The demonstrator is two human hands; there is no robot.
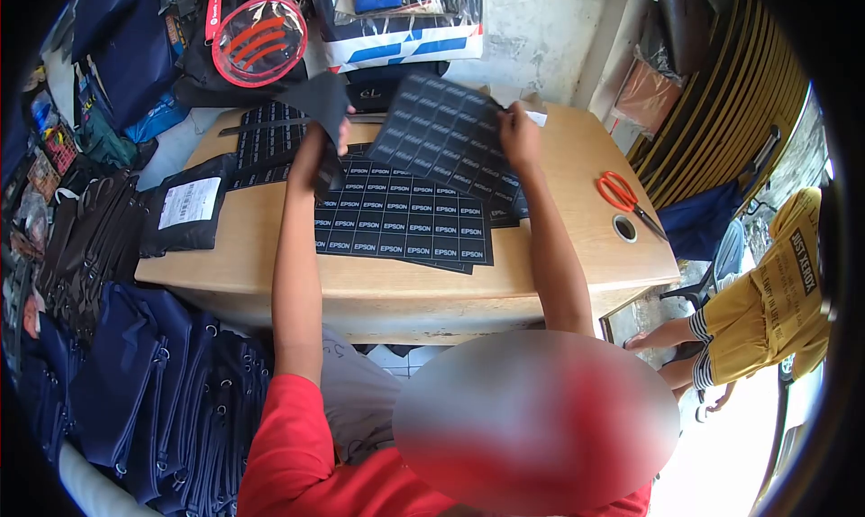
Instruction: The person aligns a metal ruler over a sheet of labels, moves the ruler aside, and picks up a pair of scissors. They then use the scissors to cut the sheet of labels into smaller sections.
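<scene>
My right hand (520, 140) pinches the right edge of a black EPSON-printed sheet (439, 131), raised at a tilt and slightly blurred. My left hand (335, 143) is closed on a plain black piece (315, 94) that bends over the fingers; its exact kind is blurred. Below both hands, more black EPSON sheets (396, 215) lie overlapping on the wooden table (577, 247). Another group of printed sheets (270, 134) rests to the left of my left hand, with a dark strip across it.
Orange-handled scissors (622, 195) lie at the table's right, beside a round hole (623, 228). A black parcel with a white label (189, 202) sits at the left edge. Navy bags (135, 373) are piled lower left. A person in yellow (766, 292) is at the right.
</scene>
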